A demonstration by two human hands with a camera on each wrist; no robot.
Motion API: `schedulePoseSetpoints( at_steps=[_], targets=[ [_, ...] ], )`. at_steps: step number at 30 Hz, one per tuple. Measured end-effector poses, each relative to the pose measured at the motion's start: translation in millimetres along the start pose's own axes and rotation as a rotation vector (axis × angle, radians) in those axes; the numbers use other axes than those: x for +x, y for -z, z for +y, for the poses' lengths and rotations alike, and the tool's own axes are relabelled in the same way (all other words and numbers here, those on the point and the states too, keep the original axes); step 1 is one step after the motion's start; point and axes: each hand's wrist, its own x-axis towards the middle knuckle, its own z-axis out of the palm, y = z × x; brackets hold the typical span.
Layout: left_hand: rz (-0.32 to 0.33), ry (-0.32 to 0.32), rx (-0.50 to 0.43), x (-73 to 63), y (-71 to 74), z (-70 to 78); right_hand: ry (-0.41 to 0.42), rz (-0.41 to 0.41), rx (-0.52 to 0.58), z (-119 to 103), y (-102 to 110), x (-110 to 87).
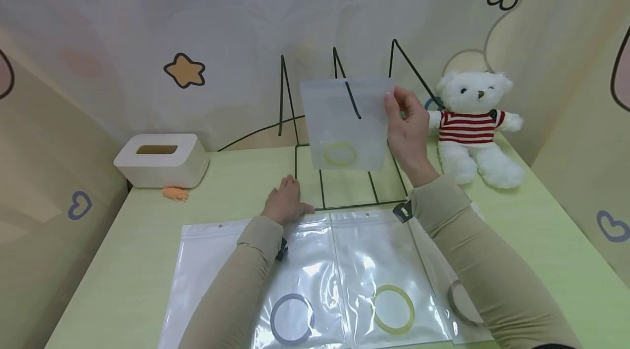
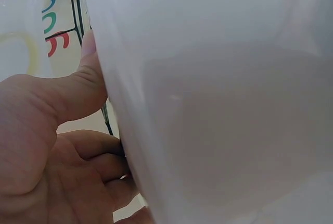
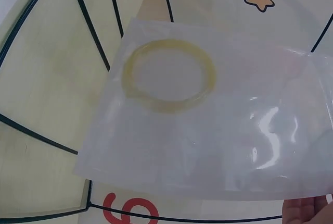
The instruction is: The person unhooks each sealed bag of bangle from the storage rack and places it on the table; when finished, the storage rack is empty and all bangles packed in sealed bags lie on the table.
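Observation:
In the head view my right hand (image 1: pixel 408 127) pinches the right edge of a translucent plastic zip bag (image 1: pixel 315 114), thumb in front. A yellow ring (image 1: pixel 339 144) shows low in it. The bag stands upright at the middle hook (image 1: pixel 351 98) of a black wire rack (image 1: pixel 322 190), whose slanting prong crosses its front; whether it passes through a hole I cannot tell. My left hand (image 1: pixel 285 201) rests by the rack's front left corner, thumb spread. In the left wrist view a pale translucent sheet (image 2: pixel 223 120) hides its fingertips.
Several clear zip bags lie along the front, with a grey ring (image 1: pixel 273 327), a yellow ring (image 1: pixel 410 319) and a dark ring (image 1: pixel 460 310). A white teddy bear (image 1: pixel 472 124) sits at the right. A white tissue box (image 1: pixel 162 166) and an orange object (image 1: pixel 175 193) are at the left.

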Motion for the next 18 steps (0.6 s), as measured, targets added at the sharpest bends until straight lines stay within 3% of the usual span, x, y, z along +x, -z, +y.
schedulePoseSetpoints(
  at_steps=[2, 9, 18],
  targets=[
    [0.001, 0.001, 0.000, -0.5, 0.5, 0.4, 0.004, 0.007, 0.013, -1.4, -0.7, -0.7],
    [0.009, -0.001, 0.003, -2.0, 1.9, 1.5, -0.002, 0.028, 0.039, -42.2, -0.6, -16.9],
    [0.015, -0.001, 0.015, -2.0, 2.1, 2.3, 0.044, 0.037, 0.047, -45.6, -0.7, -19.5]
  ],
)
